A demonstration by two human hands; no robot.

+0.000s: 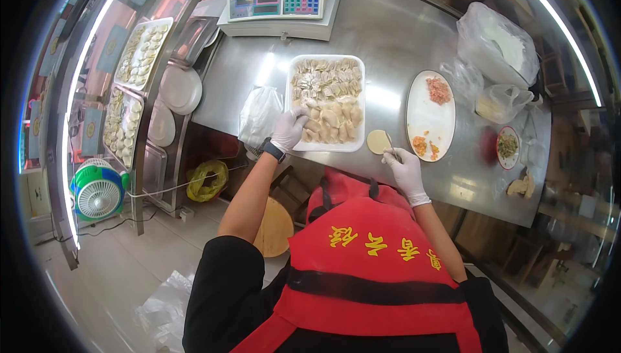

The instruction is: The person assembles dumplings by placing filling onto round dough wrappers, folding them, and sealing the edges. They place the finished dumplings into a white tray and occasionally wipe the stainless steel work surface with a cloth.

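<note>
My left hand (289,129), in a white glove, is at the lower left edge of a white plastic tray (361,105) filled with rows of dumplings (330,116); whether its fingers hold a dumpling I cannot tell. My gloved right hand (405,168) grips a thin tool, mostly hidden by the fingers, at the edge of a round dough wrapper (378,142). That wrapper lies flat on the steel table between the tray and an oval white plate (422,115). Pink minced filling (438,91) is at the plate's far end, orange filling (419,146) at its near end.
A digital scale (276,6) stands behind the tray. White plastic sheets (261,115) lie left of it. At right are a bag of white powder (499,45), a smaller bag (502,104), a bowl of green filling (508,147) and dough scraps (521,185). A shelf rack with dumpling trays (143,54) stands left.
</note>
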